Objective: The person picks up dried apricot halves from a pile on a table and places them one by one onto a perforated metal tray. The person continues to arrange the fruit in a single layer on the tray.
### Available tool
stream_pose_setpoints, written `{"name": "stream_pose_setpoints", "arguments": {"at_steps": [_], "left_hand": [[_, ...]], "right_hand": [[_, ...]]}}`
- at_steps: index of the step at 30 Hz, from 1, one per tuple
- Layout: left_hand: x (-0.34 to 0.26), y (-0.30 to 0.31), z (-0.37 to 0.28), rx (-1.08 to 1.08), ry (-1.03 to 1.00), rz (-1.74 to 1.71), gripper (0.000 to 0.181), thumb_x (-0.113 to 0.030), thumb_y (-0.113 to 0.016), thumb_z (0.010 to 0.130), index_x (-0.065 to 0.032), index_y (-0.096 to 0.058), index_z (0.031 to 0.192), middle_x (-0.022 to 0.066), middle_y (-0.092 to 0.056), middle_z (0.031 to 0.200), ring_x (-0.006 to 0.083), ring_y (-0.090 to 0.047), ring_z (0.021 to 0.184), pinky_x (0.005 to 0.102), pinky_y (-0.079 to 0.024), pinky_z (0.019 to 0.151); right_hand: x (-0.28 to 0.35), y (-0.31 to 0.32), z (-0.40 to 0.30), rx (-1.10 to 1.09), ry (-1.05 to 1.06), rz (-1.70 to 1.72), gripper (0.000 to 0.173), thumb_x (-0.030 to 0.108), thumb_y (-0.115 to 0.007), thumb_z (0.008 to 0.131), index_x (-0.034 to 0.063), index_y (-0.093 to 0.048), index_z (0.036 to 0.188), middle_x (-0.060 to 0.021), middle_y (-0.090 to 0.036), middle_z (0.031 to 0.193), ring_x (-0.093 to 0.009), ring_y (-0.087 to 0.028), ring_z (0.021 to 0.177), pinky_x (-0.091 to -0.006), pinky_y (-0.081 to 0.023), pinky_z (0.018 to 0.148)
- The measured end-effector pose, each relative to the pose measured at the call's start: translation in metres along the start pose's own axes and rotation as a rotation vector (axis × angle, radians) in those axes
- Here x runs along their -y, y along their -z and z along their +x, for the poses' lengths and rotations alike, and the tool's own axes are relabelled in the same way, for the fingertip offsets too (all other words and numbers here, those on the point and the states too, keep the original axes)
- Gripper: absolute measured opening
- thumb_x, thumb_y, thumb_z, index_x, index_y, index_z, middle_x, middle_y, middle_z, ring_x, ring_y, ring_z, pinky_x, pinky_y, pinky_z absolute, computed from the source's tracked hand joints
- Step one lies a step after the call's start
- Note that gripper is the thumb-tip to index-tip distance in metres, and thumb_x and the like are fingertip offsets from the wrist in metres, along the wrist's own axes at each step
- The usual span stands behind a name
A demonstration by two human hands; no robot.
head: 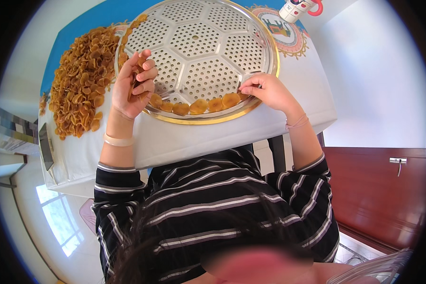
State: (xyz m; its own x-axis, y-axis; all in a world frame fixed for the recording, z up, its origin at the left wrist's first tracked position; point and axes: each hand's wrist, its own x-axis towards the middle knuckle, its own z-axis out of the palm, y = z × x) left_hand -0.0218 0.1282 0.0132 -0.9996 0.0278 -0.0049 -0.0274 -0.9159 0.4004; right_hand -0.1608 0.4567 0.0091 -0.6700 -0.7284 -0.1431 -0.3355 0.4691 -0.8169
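My left hand (135,85) is curled around several brown dried slices, above the left side of a round perforated metal tray (209,76) with a gold-coloured rim. At the tray's near right edge, my right hand (266,90) pinches a brown slice, partly hidden by the fingers, against or just above the metal. A row of translucent amber-brown slices (198,106) lies along the near rim, side by side. More slices follow the left rim, partly behind my left hand. To the left, a large heap of similar dried slices (81,81) lies on the table.
A white and blue cloth (184,138) with printed medallions covers the table. A patterned mug (294,10) with a red handle stands at the far right. Near the left table edge lies a dark flat device (46,147), perhaps a phone or tablet. A red-brown door (372,188) is at the right.
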Motion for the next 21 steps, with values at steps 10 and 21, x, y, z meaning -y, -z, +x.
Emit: {"name": "stream_pose_setpoints", "arguments": {"at_steps": [10,21], "left_hand": [[-0.005,0.0,-0.001,-0.002,0.024,0.039,0.021,-0.015,-0.043,0.101,-0.0029,-0.056,0.113,0.0016,-0.049,0.083,0.0044,-0.04,0.062,0.0132,-0.032,0.038],[0.005,-0.011,-0.006,-0.132,-0.03,0.276,0.018,-0.023,-0.052,0.101,-0.0135,-0.053,0.116,-0.0068,-0.053,0.087,0.0009,-0.039,0.064,0.0126,-0.027,0.042]], "right_hand": [[0.028,0.003,0.007,-0.05,-0.018,0.038,0.017,0.012,-0.064,0.091,-0.0011,-0.069,0.101,-0.0054,-0.069,0.086,-0.012,-0.064,0.077,-0.0275,-0.051,0.072],[0.117,-0.05,0.04,-0.067,0.27,0.166,0.02,0.014,-0.066,0.091,0.0009,-0.068,0.107,-0.0044,-0.068,0.089,-0.009,-0.059,0.076,-0.0248,-0.049,0.071]]}}
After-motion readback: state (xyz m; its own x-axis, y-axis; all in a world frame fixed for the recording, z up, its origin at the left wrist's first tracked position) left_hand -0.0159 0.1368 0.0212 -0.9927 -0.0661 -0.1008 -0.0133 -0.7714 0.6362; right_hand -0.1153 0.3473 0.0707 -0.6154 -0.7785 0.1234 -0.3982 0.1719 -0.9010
